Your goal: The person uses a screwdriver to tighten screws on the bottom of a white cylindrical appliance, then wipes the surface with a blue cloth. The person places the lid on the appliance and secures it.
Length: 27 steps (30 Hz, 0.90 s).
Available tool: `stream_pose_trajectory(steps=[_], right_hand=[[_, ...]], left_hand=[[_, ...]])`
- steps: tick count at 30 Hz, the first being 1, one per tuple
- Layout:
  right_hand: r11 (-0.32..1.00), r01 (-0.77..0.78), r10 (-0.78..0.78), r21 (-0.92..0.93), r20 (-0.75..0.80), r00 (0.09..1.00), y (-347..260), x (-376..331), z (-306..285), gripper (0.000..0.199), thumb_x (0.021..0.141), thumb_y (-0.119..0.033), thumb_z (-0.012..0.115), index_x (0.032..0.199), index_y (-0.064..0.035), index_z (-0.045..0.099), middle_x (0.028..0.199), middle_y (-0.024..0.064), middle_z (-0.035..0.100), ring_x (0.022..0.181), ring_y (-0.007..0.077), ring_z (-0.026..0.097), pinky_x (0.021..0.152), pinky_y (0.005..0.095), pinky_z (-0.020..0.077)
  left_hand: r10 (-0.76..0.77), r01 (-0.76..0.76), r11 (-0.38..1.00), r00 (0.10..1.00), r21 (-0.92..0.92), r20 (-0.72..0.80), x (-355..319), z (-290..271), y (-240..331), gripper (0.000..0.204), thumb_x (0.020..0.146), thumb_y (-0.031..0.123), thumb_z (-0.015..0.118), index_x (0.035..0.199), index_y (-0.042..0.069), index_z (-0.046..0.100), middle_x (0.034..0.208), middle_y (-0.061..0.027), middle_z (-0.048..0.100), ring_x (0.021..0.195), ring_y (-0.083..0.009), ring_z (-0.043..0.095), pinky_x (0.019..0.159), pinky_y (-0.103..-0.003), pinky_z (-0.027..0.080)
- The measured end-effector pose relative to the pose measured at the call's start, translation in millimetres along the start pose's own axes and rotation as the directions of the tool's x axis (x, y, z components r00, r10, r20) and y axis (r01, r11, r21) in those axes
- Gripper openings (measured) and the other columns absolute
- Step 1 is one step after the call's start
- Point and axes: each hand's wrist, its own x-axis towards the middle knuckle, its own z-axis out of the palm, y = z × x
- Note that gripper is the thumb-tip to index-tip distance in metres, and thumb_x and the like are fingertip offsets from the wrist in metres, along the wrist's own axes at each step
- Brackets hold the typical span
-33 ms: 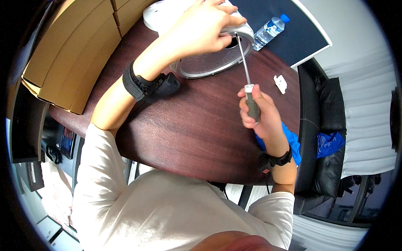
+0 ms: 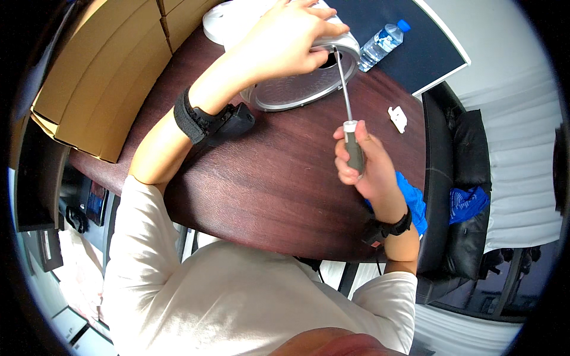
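Observation:
A white round housing [image 2: 355, 44] with a silvery, shallow dish-like face stands on the dark wooden table at the far middle. Over its top lies my left hand [image 2: 291, 37], fingers spread across the far side and thumb bent down at the face's rim, so it grips the edge. My right hand [image 2: 371, 160] is closed round the grey-green handle of a screwdriver [image 2: 354, 148]. The long shaft points away from me, and its tip meets the upper rim of the face beside my left thumb. Whatever the tip sits in is too small to make out.
Brown cardboard boxes [image 2: 101, 83] line the left side. Right of the housing lies a water bottle [image 2: 380, 46] with a blue cap. A small white plastic part [image 2: 398, 119] rests on the table's right, and blue cloth [image 2: 412, 199] lies by my right wrist. A black sofa [image 2: 442, 178] stands beyond.
My right hand and the screwdriver's handle have shifted slightly left, and the grip has turned a little. The tip stays at the rim, and my left hand has not moved.

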Motion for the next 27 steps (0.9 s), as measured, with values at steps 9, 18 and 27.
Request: stream_pose_trajectory(steps=[9,18,27], right_hand=[[0.997,0.012,-0.011,-0.072,0.019,1.000,-1,-8,-6,0.042,0.103,-0.043,0.041,0.105,-0.0030,0.055,0.069,0.0014,0.051,0.050,0.0084,0.044,0.041,0.0241,0.0326],[0.175,0.086,-0.692,-0.981,-0.061,0.719,-25,-20,-4,0.029,0.091,-0.030,0.068,0.091,-0.0005,0.066,0.062,0.0065,0.056,0.055,0.0114,0.048,0.052,0.0280,0.0398],[0.099,0.070,-0.720,-0.993,-0.023,0.694,-32,-17,-1,0.025,0.090,-0.027,0.069,0.091,-0.0024,0.066,0.064,0.0108,0.059,0.053,0.0190,0.056,0.052,0.0308,0.0427]], left_hand=[[-0.005,0.006,1.000,0.999,-0.030,0.046,0,-6,6,0.050,0.075,0.016,0.066,0.125,0.015,0.063,0.137,-0.0128,0.055,0.133,-0.0335,0.043,0.114,-0.052,0.027],[0.009,-0.007,0.999,0.999,-0.037,0.054,1,-5,7,0.051,0.075,0.015,0.064,0.126,0.016,0.063,0.137,-0.0131,0.054,0.134,-0.0325,0.043,0.115,-0.051,0.025],[0.032,-0.031,0.999,0.999,-0.027,0.034,3,-7,9,0.052,0.073,0.013,0.064,0.125,0.014,0.063,0.136,-0.0132,0.055,0.131,-0.0311,0.046,0.115,-0.050,0.027]])
